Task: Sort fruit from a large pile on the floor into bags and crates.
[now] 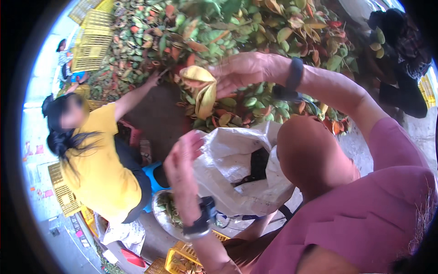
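Note:
My right hand (241,73), with a black band at its wrist, holds a split, pale yellow husk or leaf (202,90) at its fingertips. Below and to the left, my left hand (183,161) is raised with its fingers apart and nothing in it; a dark watch is on its wrist. Beyond both lies a large heap of green, red and yellow leaf-like pieces (219,34), perhaps husks. A white woven plastic sack (222,191) stands wide open between my left hand and my bent knee, with something dark inside.
A co-worker in a yellow shirt (99,167) reaches into the heap at left. Yellow plastic crates (92,41) stand at upper left, another (181,253) at the bottom. A metal bowl of green pieces (160,219) sits beside my left forearm. Another person (407,51) is at upper right.

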Motion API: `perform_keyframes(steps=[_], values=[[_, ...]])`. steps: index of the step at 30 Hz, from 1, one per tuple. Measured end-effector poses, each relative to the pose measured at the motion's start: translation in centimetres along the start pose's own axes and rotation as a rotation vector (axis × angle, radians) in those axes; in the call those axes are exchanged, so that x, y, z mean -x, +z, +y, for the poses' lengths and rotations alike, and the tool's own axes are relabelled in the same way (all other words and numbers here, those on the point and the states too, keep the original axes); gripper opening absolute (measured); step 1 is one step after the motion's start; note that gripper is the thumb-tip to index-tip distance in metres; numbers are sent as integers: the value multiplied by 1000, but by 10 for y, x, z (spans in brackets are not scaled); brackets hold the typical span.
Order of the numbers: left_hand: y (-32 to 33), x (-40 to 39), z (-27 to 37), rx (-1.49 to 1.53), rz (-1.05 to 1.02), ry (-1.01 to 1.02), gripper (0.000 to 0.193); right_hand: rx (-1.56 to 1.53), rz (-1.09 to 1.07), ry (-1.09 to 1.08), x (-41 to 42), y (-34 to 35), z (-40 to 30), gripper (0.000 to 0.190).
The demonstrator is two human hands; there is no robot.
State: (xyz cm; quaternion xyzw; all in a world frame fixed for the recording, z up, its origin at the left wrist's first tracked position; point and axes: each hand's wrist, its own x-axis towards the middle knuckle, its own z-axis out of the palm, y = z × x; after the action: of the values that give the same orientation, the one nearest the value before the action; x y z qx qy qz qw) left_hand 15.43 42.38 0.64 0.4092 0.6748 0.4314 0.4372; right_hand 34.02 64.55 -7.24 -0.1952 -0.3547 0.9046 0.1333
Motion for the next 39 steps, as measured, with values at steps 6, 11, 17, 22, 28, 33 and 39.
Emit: perform_keyframes(steps=[6,11,17,22,28,33,39], values=[[49,18,3,831,-388,139,81,66,-222,-10,52,119,-19,42],[48,57,49,899,-114,323,57,677,-28,37,92,161,-17,41],[12,101,33,707,105,358,41,1183,228,-356,120,206,-18,50],[-2,113,3,310,365,317,24,1120,-33,-507,78,213,40,45],[-14,98,-30,477,542,108,23,972,-104,-615,36,185,98,29],[-18,93,-64,392,568,153,32,1295,105,-524,34,186,138,32],[-3,87,-69,245,558,184,38,1364,205,-342,22,166,152,40]])
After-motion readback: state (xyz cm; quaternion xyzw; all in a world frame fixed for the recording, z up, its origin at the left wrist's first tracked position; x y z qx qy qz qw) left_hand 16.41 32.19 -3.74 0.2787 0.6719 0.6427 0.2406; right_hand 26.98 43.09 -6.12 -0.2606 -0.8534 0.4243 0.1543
